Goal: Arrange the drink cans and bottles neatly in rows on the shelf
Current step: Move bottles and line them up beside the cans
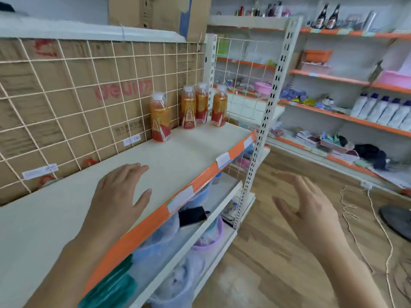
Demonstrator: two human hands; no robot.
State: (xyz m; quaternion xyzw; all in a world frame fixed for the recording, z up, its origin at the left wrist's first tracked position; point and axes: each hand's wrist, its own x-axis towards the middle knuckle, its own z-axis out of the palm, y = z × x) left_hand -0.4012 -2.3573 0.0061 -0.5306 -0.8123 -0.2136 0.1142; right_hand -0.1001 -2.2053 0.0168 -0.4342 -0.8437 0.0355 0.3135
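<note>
Drink bottles (188,107), four in all: orange liquid, white caps, red-and-gold labels. Stand upright at the far right end of the top shelf (189,147), close against the wire grid (66,96) at its back. Grouped as three near the corner, plus a single bottle (160,117) a little apart to their left and nearer the viewer. Set at the back and the end, probably for starting a row from the corner outward with the front left free. Loosely spaced, so likely not yet a finished row. No cans anywhere in view.

Two hands, both empty. Left hand (120,192), palm down, fingers straight and close together, gripping nothing. Lies over the bare part of the shelf, well short of the bottles; cannot tell whether touching the surface or just above it. Right hand (309,210), fingers spread and relaxed, slightly blurred, raised in the air beyond the orange front strip (200,181) of the shelf, above the wooden floor (278,252). Probably kept free for fetching more stock, none of it visible here.

On the orange strip, at least three white price tags (224,160). Behind the grid, flattened cardboard (44,70) with red print. On the lower tiers, plastic tubs (209,238), blue and purple, too blurred for a count. Across the aisle, further shelving (333,116) with mixed household goods.
</note>
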